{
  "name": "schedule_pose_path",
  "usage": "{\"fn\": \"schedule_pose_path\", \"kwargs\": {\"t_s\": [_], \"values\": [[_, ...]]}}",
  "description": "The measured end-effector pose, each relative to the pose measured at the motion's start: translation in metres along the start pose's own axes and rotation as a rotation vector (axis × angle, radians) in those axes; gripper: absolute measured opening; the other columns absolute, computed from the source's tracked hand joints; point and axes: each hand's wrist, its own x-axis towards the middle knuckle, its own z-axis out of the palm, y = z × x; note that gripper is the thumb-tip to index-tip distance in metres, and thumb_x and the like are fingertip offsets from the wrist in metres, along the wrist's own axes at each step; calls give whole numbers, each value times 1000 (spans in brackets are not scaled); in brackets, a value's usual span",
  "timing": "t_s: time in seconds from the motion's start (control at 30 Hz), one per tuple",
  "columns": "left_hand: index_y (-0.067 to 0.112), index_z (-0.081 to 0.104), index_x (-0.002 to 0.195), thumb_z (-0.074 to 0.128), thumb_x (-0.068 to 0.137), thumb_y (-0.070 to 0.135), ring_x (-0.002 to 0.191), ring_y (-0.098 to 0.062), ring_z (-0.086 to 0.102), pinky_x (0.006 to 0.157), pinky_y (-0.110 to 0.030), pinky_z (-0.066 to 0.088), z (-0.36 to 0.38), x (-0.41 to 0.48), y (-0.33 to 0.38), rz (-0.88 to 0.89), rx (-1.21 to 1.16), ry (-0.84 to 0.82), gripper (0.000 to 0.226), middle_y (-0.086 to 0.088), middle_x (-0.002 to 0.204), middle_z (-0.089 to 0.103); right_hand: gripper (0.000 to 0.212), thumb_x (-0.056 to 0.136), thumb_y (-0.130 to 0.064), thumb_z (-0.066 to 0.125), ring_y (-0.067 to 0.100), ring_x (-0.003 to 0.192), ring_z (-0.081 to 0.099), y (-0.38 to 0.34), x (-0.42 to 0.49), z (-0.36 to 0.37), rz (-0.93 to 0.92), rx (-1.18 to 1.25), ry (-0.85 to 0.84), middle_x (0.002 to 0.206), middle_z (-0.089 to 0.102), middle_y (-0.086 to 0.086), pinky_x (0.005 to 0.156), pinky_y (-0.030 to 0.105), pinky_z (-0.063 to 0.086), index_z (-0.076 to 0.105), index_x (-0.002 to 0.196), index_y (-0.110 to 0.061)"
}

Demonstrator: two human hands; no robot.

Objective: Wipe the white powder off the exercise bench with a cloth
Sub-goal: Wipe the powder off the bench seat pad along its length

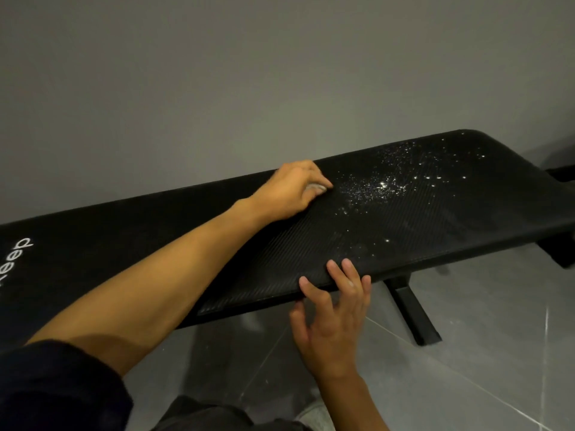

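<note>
Powder [380,185] speckles one bench [149,234] running left to right; our left grip [291,191] holds one cloth [316,188], right grip [333,318] wide on its edge.

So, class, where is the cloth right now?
Head view: the cloth is bunched in the left hand, on the bench top near its far edge, just left of the powder.

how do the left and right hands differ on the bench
The left hand is curled round a small pale cloth; the right hand holds nothing, its fingers straight and spread. The left hand lies on top of the bench, just beside the white powder; the right hand touches only the near edge with its fingertips. Both are in contact with the bench.
</note>
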Motion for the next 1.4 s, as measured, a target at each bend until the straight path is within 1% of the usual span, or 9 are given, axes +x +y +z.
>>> {"fn": "schedule_pose_path", "kwargs": {"t_s": [0.07,0.23,0.43,0.53,0.73,0.93,1.1,1.3,1.4], "values": [[23,68,128,61,100,21,114,-5,54,101,-20,41,-4,5,-4,49,17,-61,29,6,125,61,38,80,-27,64,33,141,36,2,1,1,4,5,7,137,44,9,123,51,13,55,116,-30],[13,66,132,55,102,16,126,-29,57,111,-39,42,-2,29,-39,-312,59,145,32,-11,131,64,40,79,-26,65,34,141,35,2,0,0,-11,-7,-1,138,43,9,123,51,12,54,118,-30],[21,69,126,62,99,20,114,-1,60,103,-23,47,-7,-18,3,26,-143,27,27,4,124,68,41,78,-26,65,33,141,36,2,0,-1,-5,-2,-4,138,44,8,123,51,14,55,118,-31],[24,70,126,65,97,22,115,0,59,102,-18,45,-11,-52,15,198,-127,-107,29,10,121,68,43,78,-25,65,32,141,36,3,0,-1,-11,-11,-19,138,44,9,123,51,14,55,119,-31],[20,68,128,62,98,18,114,-5,58,103,-35,50,-4,-37,10,-19,-15,110,31,3,124,66,40,80,-25,64,32,142,36,1,1,-4,1,-7,-27,139,44,9,123,51,14,55,119,-31],[20,72,123,65,97,20,109,-2,61,98,-17,47,5,-62,52,251,-157,-63,26,3,118,69,40,81,-22,61,31,145,32,0,-1,-9,17,1,-69,140,43,10,125,49,12,55,119,-30],[20,72,122,61,99,21,107,-10,58,101,-36,47,11,-45,43,-7,-85,131,25,2,116,65,37,82,-20,58,28,146,32,-6,1,-15,69,39,-82,139,45,9,125,47,11,57,117,-30],[24,74,119,65,98,17,113,-1,59,98,-21,48,5,-79,68,199,-276,-164,24,12,118,64,40,83,-20,56,29,146,32,-7,2,-24,68,27,-151,140,44,12,126,45,8,56,122,-28],[21,74,120,67,97,17,110,-3,63,98,-28,52,-1,-76,61,174,-310,-108,25,9,116,67,48,84,-19,55,30,151,23,-9,-2,-30,50,27,-194,148,39,14,126,46,8,54,131,-29]]}}
